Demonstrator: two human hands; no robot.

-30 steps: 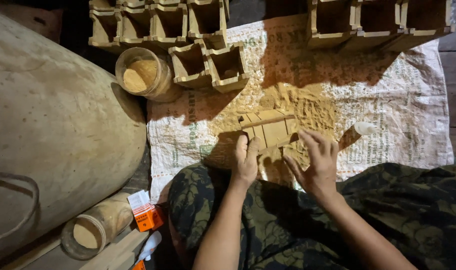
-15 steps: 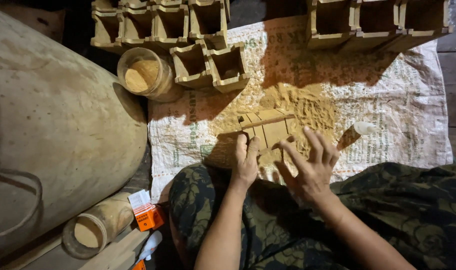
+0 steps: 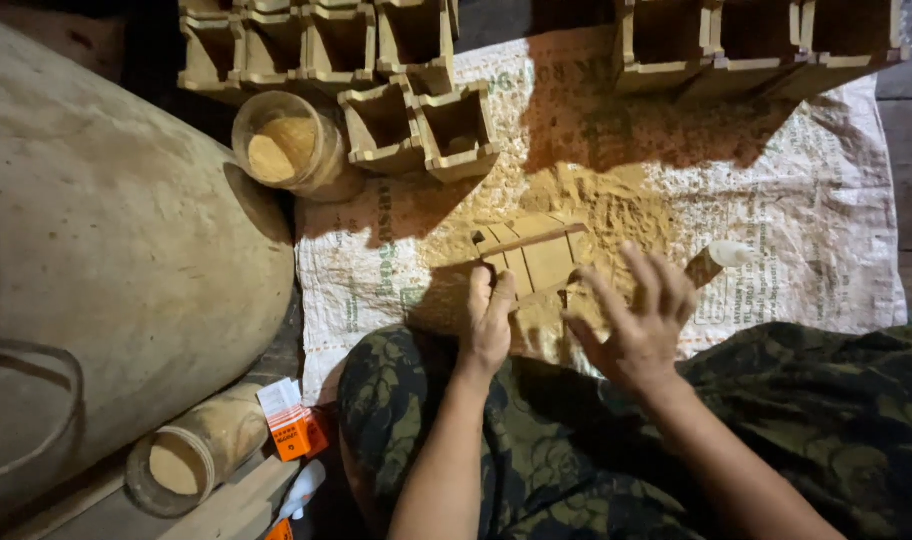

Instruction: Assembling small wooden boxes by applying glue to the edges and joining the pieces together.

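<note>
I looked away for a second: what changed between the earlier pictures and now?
The right hand let go of the small wooden tray and lifted off, fingers spread. The left hand stays on the tray's near edge. The tray, the sawdust pile and the jar stayed put.

My left hand (image 3: 489,325) covers the near edge of the wooden mould (image 3: 536,255), and the box rows (image 3: 756,40) at twelve o'clock are cut off by the frame.

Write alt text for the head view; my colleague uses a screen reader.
A seated person's left hand presses a small wooden box on a sawdust-covered sack, while the right hand hovers open beside it. Finished wooden boxes line the top.
</note>
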